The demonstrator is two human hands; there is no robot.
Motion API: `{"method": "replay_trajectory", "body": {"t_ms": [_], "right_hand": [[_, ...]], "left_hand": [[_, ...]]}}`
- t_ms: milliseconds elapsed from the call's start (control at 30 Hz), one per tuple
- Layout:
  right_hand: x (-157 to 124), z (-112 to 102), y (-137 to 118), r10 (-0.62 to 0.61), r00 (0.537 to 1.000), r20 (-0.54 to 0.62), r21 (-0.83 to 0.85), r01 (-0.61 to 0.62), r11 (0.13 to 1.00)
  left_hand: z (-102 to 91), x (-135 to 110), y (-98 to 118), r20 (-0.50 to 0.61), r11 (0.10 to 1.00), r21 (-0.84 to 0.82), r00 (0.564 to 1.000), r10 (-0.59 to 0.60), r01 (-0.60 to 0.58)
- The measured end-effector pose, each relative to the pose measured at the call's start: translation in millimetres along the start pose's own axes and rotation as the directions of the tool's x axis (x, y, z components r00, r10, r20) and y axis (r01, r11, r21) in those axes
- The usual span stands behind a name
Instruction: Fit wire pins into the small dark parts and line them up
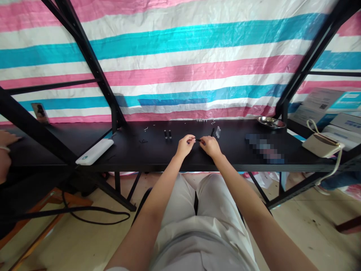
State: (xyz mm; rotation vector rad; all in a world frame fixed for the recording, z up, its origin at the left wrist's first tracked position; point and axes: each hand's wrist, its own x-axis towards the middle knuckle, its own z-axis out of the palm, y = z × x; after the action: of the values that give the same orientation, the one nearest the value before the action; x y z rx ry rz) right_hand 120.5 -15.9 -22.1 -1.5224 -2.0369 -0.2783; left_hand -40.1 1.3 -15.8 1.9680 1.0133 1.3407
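Both my hands meet over the middle of the black table (158, 154). My left hand (185, 145) is closed in a pinch, and my right hand (210, 145) is also closed. Between them they hold a small dark part (197, 140), too small to name. Just behind my hands stand two short black cylinders (167, 134), and a black piece with some clear tubes (216, 131) lies to the right. A row of tiny pale pins (201, 121) lies further back.
A white power bank (95, 151) lies at the table's left front edge. A metal dish (270, 122) sits back right, a white pouch (324, 145) and boxes (329, 101) beyond. Black frame struts (93, 64) rise on both sides. Another person's hand (6, 140) shows at far left.
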Motion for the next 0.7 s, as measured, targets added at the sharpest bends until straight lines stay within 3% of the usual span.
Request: {"method": "replay_trajectory", "body": {"t_ms": [267, 533, 700], "right_hand": [[0.1, 1.2, -4.7, -0.043, 0.999, -0.019, 0.042, 0.044, 0.998], [-0.4, 1.8, -8.9, -0.058, 0.998, -0.033, 0.091, 0.061, 0.994], [-0.5, 2.3, -9.5, -0.087, 0.996, 0.015, 0.036, 0.087, 0.996]], "left_hand": [[4.5, 2.5, -12.0, 0.014, 0.998, -0.049, 0.999, -0.043, 0.044], [0.9, 0.0, -2.7, 0.038, 0.994, 0.100, 0.998, -0.043, 0.039], [1.3, -0.4, 0.7, 0.040, 0.996, 0.074, 0.997, -0.061, 0.058]]}}
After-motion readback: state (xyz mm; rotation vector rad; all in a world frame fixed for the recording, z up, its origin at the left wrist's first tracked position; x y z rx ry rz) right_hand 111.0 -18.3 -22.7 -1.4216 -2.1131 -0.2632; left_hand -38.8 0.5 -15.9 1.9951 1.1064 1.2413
